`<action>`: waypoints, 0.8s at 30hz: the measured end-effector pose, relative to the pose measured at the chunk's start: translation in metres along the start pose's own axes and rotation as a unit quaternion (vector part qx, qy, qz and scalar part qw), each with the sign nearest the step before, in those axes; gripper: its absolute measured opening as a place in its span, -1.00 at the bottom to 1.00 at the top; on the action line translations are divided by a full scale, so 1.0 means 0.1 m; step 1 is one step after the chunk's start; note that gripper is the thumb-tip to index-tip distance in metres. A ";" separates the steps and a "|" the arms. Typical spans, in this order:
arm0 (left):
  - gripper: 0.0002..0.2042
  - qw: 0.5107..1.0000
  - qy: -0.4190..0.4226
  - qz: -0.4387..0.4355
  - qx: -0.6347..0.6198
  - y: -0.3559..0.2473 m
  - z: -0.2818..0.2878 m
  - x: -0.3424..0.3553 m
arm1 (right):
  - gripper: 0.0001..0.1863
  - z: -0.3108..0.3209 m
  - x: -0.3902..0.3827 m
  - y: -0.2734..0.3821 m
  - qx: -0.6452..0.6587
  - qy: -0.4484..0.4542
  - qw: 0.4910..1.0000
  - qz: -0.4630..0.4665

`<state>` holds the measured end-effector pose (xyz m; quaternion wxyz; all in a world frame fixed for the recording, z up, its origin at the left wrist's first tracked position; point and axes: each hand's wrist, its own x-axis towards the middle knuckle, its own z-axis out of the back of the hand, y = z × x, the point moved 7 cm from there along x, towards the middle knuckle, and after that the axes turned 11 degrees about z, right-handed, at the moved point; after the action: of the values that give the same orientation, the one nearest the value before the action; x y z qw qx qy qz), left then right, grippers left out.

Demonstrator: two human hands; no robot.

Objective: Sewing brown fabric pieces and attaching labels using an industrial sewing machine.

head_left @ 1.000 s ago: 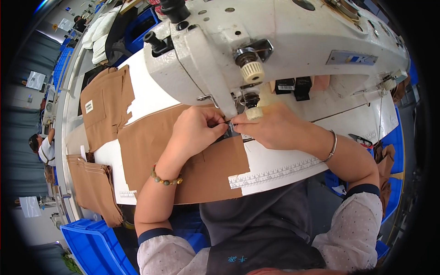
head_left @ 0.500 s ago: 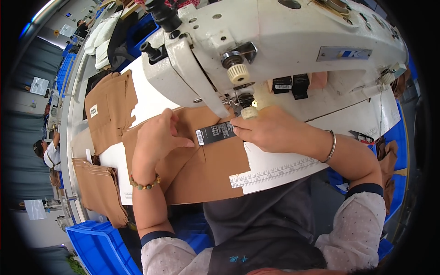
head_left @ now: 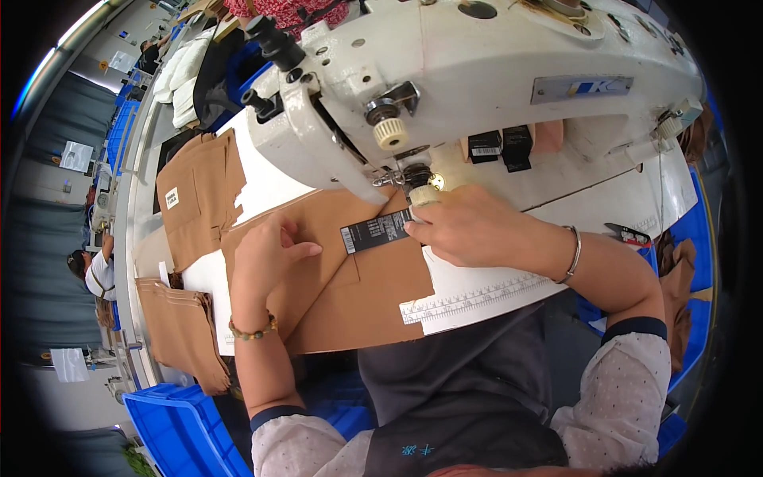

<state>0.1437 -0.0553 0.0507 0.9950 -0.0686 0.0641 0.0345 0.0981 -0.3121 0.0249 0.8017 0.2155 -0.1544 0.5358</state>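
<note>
A white sewing machine (head_left: 493,63) stands over a large brown fabric panel (head_left: 358,306), which has a diagonal fold. A black printed label (head_left: 367,233) lies on the panel with its right end at the presser foot. My right hand (head_left: 473,222) has its fingers closed at that end of the label, beside the needle area. My left hand (head_left: 270,254) is on the panel to the left, thumb apart from its loosely curled fingers, nothing visible in it. A white board with a printed ruler (head_left: 493,294) lies under the fabric.
Stacked brown pieces (head_left: 199,199) (head_left: 179,326) lie at left, more black labels (head_left: 501,147) behind the needle. Snips (head_left: 628,234) lie at right. Blue bins (head_left: 175,429) flank the table. A co-worker (head_left: 101,270) works at far left; red patterned cloth (head_left: 286,20) shows beyond the machine.
My left hand has let go near the needle and moved left onto the panel, uncovering the label. My right hand stays at the label. A diagonal fold now shows in the fabric.
</note>
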 end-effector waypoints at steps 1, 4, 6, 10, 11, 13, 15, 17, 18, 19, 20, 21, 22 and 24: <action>-0.74 0.990 0.132 0.037 -0.044 0.07 -0.18 0.05 | -0.88 0.00 0.00 0.00 -0.002 0.002 1.000 0.001; -0.78 0.994 -0.063 -0.033 -0.088 -0.01 0.09 0.00 | -0.89 -0.02 -0.01 -0.02 -0.001 0.001 1.000 -0.003; -0.81 0.975 -0.181 -0.102 -0.076 -0.20 0.32 -0.13 | -0.90 -0.02 -0.01 -0.01 0.003 0.004 1.000 -0.005; -0.79 0.931 -0.260 -0.217 -0.139 -0.70 0.47 -0.51 | -0.91 -0.05 -0.05 -0.03 -0.003 0.020 1.000 -0.014; -0.77 0.936 -0.229 -0.219 -0.152 -0.80 0.45 -0.58 | -0.91 -0.06 -0.07 -0.05 -0.004 0.020 1.000 -0.017; -0.77 0.952 -0.169 -0.190 -0.172 -0.84 0.33 -0.64 | -0.92 -0.06 -0.06 -0.04 -0.009 0.006 1.000 -0.015; -0.66 0.957 -0.138 -0.244 -0.069 -0.95 0.10 -0.71 | -0.91 -0.03 -0.04 -0.03 -0.004 0.017 1.000 -0.014; -0.60 0.959 -0.117 -0.253 -0.060 -0.92 -0.14 -0.73 | -0.91 0.00 -0.01 -0.01 0.002 0.030 0.999 -0.012; -0.54 0.959 -0.096 -0.261 -0.053 -0.93 -0.24 -0.73 | -0.91 0.01 -0.01 -0.01 0.002 0.037 0.999 -0.018; -0.54 0.959 -0.094 -0.262 -0.053 -0.96 -0.26 -0.73 | -0.91 0.00 -0.02 -0.01 0.005 0.044 0.999 -0.024; -0.52 0.956 -0.091 -0.275 -0.039 -1.00 -0.29 -0.74 | -0.91 0.00 -0.03 -0.02 0.005 0.045 0.999 -0.026; -0.51 0.953 -0.088 -0.288 -0.026 -1.04 -0.32 -0.75 | -0.91 -0.01 -0.04 -0.03 0.005 0.044 0.999 -0.025; -0.51 0.953 -0.087 -0.288 -0.026 -1.09 -0.33 -0.76 | -0.91 -0.01 -0.04 -0.02 0.005 0.043 0.999 -0.023; -0.54 0.951 -0.124 -0.280 -0.049 -1.18 -0.32 -0.78 | -0.92 -0.03 -0.05 -0.03 0.011 0.039 0.999 -0.022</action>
<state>0.0722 -0.1808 0.0456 0.9601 -0.1278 -0.0835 -0.2345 0.0993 -0.3158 0.0190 0.8160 0.2069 -0.1127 0.5279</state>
